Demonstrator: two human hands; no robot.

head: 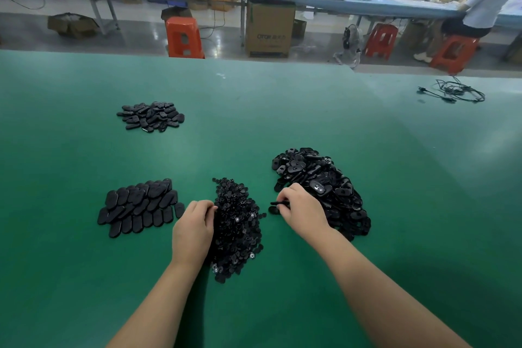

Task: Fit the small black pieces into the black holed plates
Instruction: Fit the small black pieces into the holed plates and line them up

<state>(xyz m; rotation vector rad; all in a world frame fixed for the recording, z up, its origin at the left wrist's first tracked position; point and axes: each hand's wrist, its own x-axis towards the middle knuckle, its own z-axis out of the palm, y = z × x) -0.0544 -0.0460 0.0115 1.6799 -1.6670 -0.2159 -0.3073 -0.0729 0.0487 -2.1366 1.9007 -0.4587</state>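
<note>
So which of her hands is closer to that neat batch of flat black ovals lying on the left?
Left. The left hand sits between the neat batch of ovals and the middle heap of small pieces, fingers in the heap. The right hand is beyond that heap, pinching a holed plate.

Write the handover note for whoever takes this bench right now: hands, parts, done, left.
Left hand: fingertips curled into the centre heap of small pieces; whether it has one is hidden.
Right hand: pinches one holed plate at the near-left edge of the big loose pile of plates.
On the green table: overlapping rows of plates at the near left, a smaller heap at the far left; these look like finished work, unconfirmed.
Left: fit a piece into the held plate, then work through the large right pile.
</note>
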